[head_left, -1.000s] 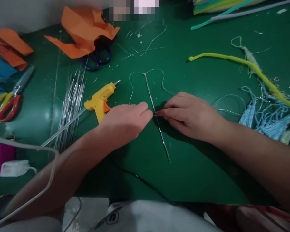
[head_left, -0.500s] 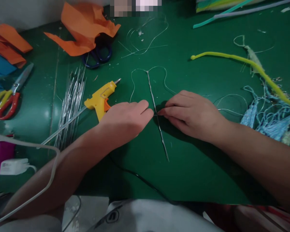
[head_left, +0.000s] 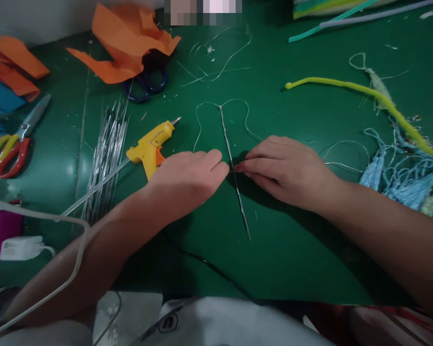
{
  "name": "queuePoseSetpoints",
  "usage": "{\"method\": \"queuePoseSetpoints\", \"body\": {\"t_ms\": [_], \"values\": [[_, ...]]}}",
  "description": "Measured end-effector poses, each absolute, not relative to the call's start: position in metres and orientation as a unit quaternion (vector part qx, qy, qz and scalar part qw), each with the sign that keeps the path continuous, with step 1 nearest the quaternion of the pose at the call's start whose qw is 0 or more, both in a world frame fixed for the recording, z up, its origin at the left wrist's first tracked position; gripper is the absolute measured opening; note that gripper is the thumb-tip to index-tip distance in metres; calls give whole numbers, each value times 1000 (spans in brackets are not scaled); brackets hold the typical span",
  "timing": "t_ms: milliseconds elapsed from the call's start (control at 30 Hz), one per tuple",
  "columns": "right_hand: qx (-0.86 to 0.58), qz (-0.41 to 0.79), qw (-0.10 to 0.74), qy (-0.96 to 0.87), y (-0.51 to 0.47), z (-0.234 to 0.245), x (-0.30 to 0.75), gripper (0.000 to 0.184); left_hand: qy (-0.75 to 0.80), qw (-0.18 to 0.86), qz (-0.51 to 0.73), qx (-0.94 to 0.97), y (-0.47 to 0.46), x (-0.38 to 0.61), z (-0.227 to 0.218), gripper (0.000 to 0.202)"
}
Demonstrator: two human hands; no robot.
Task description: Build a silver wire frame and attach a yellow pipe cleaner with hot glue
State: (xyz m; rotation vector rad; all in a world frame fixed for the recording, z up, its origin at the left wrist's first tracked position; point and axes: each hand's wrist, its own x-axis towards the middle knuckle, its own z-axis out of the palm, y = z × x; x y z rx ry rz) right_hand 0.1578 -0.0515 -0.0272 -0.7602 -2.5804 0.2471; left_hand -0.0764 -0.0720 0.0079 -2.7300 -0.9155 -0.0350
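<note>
A thin, twisted wire stem lies lengthwise on the green table between my hands. From its top a fine thread curves out to both sides, running down toward each hand. My left hand is closed, fingertips pinching the thread just left of the stem. On the other side my right hand pinches the thread with thumb and forefinger, close against the stem. A short stretch of thread shows across the stem between the fingertips. The exact grip inside my left fingers is hidden.
Left of my hands are a yellow glue gun, a bundle of silver wires, red-and-yellow scissors and orange paper. To the right lie a yellow fuzzy stem and blue tassels. A black cord runs near the front edge.
The lower end of the wire stem has shifted very slightly left. Both hands hold almost the same position.
</note>
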Motion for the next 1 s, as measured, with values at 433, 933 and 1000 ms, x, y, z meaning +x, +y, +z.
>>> {"method": "queuePoseSetpoints", "body": {"t_ms": [433, 933, 1000], "values": [[-279, 99, 224, -929, -52, -28, 157, 30, -312, 131, -13, -941, -72, -75, 9, 20], [-299, 105, 205, -926, -53, -28, 158, 30, -325, 125, 6, -938, -72, -73, 10, 21], [-299, 102, 206, -926, -53, -27, 158, 29, -324, 130, 13, -937, -72, -73, 10, 20]]}}
